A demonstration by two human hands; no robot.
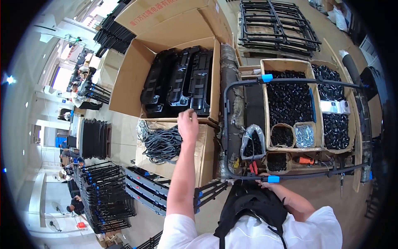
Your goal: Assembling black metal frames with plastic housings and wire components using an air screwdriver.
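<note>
My left hand (188, 123) reaches out to the near edge of an open cardboard box (126, 83) holding rows of black moulded plastic covers (179, 79). Its fingers bend downward at the covers' near ends, and their tips are hidden. A black tubular frame (226, 124) with blue clips (273, 179) lies across the bench in front of me. At the frame's near bar, beside a blue clip, my right hand (267, 185) is closed on the tube, partly hidden by a black apron or bag at my chest.
A bundle of grey cords (159, 143) rests on a carton below the box. Trays of black caps (290, 97) and a bin of screws (304, 136) sit inside the frame's outline. An orange tool (306, 160) lies near. Stacked frames (277, 27) stand beyond; folded racks (101, 195) fill the left.
</note>
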